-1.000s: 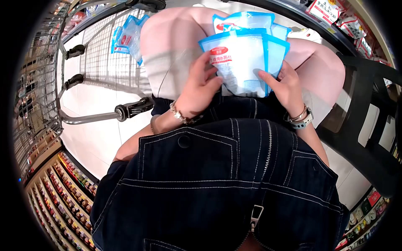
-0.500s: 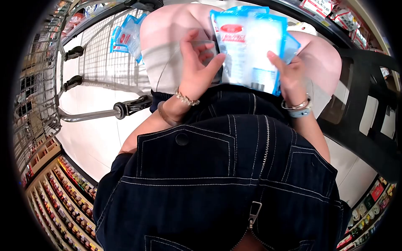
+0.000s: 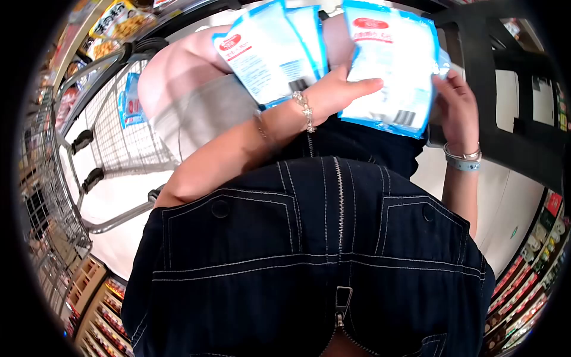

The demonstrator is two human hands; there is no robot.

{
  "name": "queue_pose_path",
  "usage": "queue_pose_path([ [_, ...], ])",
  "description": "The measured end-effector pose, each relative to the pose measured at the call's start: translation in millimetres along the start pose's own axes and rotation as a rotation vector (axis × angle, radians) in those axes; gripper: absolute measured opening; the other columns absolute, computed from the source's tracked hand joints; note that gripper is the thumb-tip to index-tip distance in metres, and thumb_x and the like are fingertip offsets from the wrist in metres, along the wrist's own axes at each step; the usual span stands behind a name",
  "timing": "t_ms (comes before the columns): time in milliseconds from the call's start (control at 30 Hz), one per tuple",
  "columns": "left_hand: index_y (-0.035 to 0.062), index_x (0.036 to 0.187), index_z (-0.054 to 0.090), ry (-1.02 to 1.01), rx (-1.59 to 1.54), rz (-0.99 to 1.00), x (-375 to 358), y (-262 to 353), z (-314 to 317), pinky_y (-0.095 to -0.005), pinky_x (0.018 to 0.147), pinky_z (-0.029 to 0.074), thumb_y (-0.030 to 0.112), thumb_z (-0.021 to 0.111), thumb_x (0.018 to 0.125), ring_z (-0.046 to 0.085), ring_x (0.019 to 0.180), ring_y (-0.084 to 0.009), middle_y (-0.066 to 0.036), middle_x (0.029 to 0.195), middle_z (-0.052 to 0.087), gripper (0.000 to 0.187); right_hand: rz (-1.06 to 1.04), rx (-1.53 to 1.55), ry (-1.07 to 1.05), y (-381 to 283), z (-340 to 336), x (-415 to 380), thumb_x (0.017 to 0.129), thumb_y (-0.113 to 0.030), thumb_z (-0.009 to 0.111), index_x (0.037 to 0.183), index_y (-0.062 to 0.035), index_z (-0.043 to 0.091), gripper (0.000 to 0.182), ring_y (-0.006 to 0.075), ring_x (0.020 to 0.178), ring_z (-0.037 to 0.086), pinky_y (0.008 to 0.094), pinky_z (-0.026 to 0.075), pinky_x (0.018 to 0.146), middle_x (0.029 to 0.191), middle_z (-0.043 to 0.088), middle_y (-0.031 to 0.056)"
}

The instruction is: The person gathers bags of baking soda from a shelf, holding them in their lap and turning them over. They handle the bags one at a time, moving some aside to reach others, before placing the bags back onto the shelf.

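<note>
A flat white plastic packet with blue edges and a red label (image 3: 392,59) is held upright above my lap. My left hand (image 3: 333,98) grips it at its lower left, with the thumb across the front and the other fingers hidden behind. At its right edge, the curled fingers of my right hand (image 3: 458,107) pinch what looks like a bit of clear and blue wrapping behind it; blur softens them. Two similar packets, a front one (image 3: 262,56) and one partly covered behind it (image 3: 309,35), rest on my left thigh beside my left wrist.
A wire shopping cart (image 3: 56,196) stands at the left, its wheels (image 3: 92,178) on the white floor. Another blue packet (image 3: 132,101) is beyond my left leg. Stocked shelves (image 3: 113,321) line the edges. A black frame (image 3: 505,35) is at the right.
The packets have separated: some now lie on my left thigh, one stays upright at the right. My left hand has moved right and taken hold of it. My right hand has shifted to its edge.
</note>
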State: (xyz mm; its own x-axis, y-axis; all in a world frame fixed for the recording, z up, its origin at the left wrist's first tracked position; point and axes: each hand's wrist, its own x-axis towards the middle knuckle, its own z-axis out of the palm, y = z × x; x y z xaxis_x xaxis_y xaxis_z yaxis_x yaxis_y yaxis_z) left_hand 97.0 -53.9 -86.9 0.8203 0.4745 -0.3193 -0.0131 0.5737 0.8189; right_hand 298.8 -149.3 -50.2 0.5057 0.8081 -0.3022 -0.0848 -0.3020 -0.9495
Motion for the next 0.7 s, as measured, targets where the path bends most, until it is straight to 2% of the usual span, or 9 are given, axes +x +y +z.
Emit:
queue_pose_path([
  [33,-0.0035,0.121,0.035,0.051,0.052,0.029,5.4,-8.1,1.5,-0.0288,0.085,0.044,0.029,0.067,0.076,0.054,0.100,-0.0192,-0.015,0.112,0.053,0.064,0.102,0.098,-0.048,5.7,-1.7,-6.3,0.081,-0.021,0.060,0.102,-0.0026,0.052,0.029,0.0092,0.073,0.056,0.0189,0.042,0.063,0.085,0.060,0.0034],
  [67,-0.0060,0.125,0.028,0.045,0.147,-0.032,3.2,0.5,5.4,-0.0288,0.088,0.042,0.027,0.067,0.076,0.050,0.106,-0.0195,-0.016,0.114,0.050,0.071,0.142,0.120,0.025,7.7,3.0,-13.0,0.081,-0.023,0.060,0.103,-0.0030,0.051,0.031,0.0083,0.070,0.055,0.0185,0.041,0.061,0.083,0.059,0.0024],
  [100,-0.0060,0.125,0.028,0.033,0.135,-0.028,5.1,2.0,5.7,-0.0290,0.088,0.042,0.027,0.067,0.076,0.050,0.106,-0.0194,-0.016,0.114,0.050,0.071,0.182,0.142,0.097,11.5,5.0,-17.1,0.082,-0.026,0.060,0.104,-0.0033,0.051,0.033,0.0074,0.068,0.053,0.0180,0.040,0.060,0.081,0.058,0.0014],
  [233,-0.0052,0.123,0.029,-0.006,0.152,0.012,9.2,-4.0,2.7,-0.0307,0.087,0.043,0.027,0.068,0.075,0.050,0.105,-0.0205,-0.017,0.113,0.050,0.069,0.123,0.064,0.057,13.9,1.4,-12.3,0.081,-0.042,0.056,0.112,0.0002,0.047,0.053,0.0071,0.065,0.049,0.0224,0.041,0.058,0.073,0.052,0.0005],
  [333,-0.0042,0.120,0.032,-0.032,0.237,0.122,11.6,-4.4,2.8,-0.0318,0.086,0.044,0.029,0.068,0.074,0.053,0.102,-0.0221,-0.017,0.112,0.052,0.067,-0.053,-0.021,0.293,0.6,11.0,10.4,0.078,-0.045,0.058,0.115,0.0024,0.044,0.061,0.0080,0.069,0.050,0.0221,0.040,0.059,0.074,0.053,0.0017],
  [367,-0.0047,0.121,0.031,-0.036,0.258,0.129,11.5,-4.9,2.3,-0.0317,0.086,0.044,0.029,0.069,0.073,0.052,0.103,-0.0224,-0.017,0.112,0.052,0.069,-0.152,-0.127,0.322,3.6,3.6,25.0,0.076,-0.042,0.062,0.108,0.0032,0.050,0.056,0.0085,0.075,0.052,0.0216,0.041,0.061,0.078,0.056,0.0029],
  [433,-0.0062,0.121,0.029,-0.030,0.295,0.123,13.2,-6.5,0.0,-0.0318,0.087,0.044,0.031,0.070,0.072,0.052,0.104,-0.0229,-0.018,0.113,0.051,0.074,-0.317,-0.290,0.202,-4.1,-2.1,44.3,0.075,-0.037,0.065,0.095,0.0022,0.059,0.044,0.0077,0.074,0.053,0.0206,0.041,0.062,0.077,0.058,0.0028],
  [533,-0.0089,0.121,0.026,-0.004,0.315,0.081,13.5,-10.4,-1.7,-0.0317,0.086,0.044,0.033,0.071,0.070,0.051,0.105,-0.0231,-0.020,0.113,0.049,0.080,-0.180,-0.230,-0.020,-4.9,-0.1,62.9,0.076,-0.029,0.065,0.086,0.0010,0.063,0.032,0.0069,0.068,0.054,0.0202,0.041,0.061,0.074,0.060,0.0024],
  [700,-0.0118,0.118,0.026,0.020,0.282,0.031,10.9,-7.3,0.3,-0.0304,0.083,0.046,0.033,0.073,0.068,0.052,0.103,-0.0223,-0.022,0.112,0.049,0.082,-0.233,-0.048,0.128,-7.0,-0.4,49.1,0.077,-0.022,0.065,0.083,0.0006,0.062,0.024,0.0059,0.061,0.053,0.0177,0.039,0.056,0.071,0.060,0.0021],
])
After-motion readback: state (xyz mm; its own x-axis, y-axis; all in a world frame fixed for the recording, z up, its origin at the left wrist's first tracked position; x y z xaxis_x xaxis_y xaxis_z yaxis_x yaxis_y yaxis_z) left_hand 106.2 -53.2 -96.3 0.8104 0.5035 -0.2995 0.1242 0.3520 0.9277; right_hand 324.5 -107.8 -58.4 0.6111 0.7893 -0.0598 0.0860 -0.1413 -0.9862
